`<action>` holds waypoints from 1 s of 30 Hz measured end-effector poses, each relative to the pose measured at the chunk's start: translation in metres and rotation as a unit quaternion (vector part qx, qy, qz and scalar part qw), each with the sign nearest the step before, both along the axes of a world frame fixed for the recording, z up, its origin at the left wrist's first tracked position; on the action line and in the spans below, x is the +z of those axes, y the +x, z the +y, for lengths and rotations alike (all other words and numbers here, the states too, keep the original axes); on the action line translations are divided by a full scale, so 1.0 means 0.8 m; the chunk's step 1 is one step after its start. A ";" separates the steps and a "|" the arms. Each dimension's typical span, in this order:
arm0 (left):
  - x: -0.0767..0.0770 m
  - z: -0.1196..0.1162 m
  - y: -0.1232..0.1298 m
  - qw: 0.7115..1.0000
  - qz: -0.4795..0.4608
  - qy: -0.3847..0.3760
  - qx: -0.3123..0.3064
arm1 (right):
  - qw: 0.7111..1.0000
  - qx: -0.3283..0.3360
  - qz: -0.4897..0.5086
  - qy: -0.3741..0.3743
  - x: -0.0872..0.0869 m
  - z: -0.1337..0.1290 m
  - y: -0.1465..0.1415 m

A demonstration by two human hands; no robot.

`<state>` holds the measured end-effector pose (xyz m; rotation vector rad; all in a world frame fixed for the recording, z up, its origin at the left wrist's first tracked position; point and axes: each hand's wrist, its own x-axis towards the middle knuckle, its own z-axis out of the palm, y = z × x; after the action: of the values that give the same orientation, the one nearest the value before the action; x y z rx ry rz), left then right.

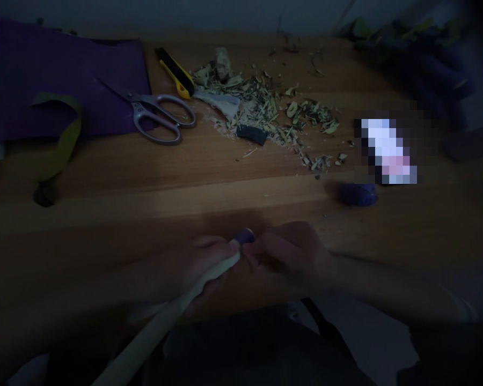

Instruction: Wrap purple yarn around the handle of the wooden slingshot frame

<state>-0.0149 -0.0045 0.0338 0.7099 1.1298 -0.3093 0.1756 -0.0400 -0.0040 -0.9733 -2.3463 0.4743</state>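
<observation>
A long pale stick (161, 316), stripped smooth, slants up from the bottom edge over the table's front edge. My left hand (203, 260) is wrapped round it near its upper end. A purple band (243, 236) covers that end, with a pale tip showing. My right hand (287, 246) is closed in a pinch right beside the purple band, fingertips touching it or very close. Whatever lies between those fingertips is too dark to make out. Beyond the right hand, a small dark blue-purple roll or bundle (359, 194) rests on the table.
Grey scissors (161, 119) lie partly on a purple sheet (84, 69), near a curled olive strip (70, 139). A yellow-and-black utility knife (175, 72) touches a pile of shavings (261, 102). At right are a pixelated phone-like object (388, 150) and a dark heap (430, 64).
</observation>
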 end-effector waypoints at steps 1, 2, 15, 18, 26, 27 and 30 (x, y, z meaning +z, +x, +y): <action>-0.002 0.000 0.001 1.000 0.001 0.002 0.008 | 1.000 -0.009 -0.011 0.008 0.001 0.000 0.000; -0.004 0.000 0.001 1.000 -0.007 0.006 0.014 | 1.000 -0.019 -0.016 0.019 0.002 -0.001 -0.001; -0.032 -0.007 0.002 0.950 -0.236 -0.141 0.146 | 0.994 -0.091 0.048 -0.041 0.007 -0.004 -0.004; -0.041 -0.013 0.003 0.924 -0.298 -0.157 0.179 | 0.989 -0.120 0.066 -0.063 0.010 -0.005 -0.008; -0.059 -0.023 0.001 0.889 -0.364 -0.172 0.218 | 0.981 -0.118 0.115 -0.103 0.011 -0.005 -0.009; -0.060 -0.024 0.001 0.885 -0.372 -0.171 0.222 | 0.976 -0.116 0.130 -0.133 0.011 -0.005 -0.009; -0.060 -0.023 0.002 0.880 -0.387 -0.164 0.218 | 0.944 -0.102 0.193 -0.247 0.010 -0.004 -0.010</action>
<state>-0.0131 -0.0231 -0.0145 0.2076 0.4192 0.1708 0.1679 -0.0431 0.0036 -1.2007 -1.7836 1.0935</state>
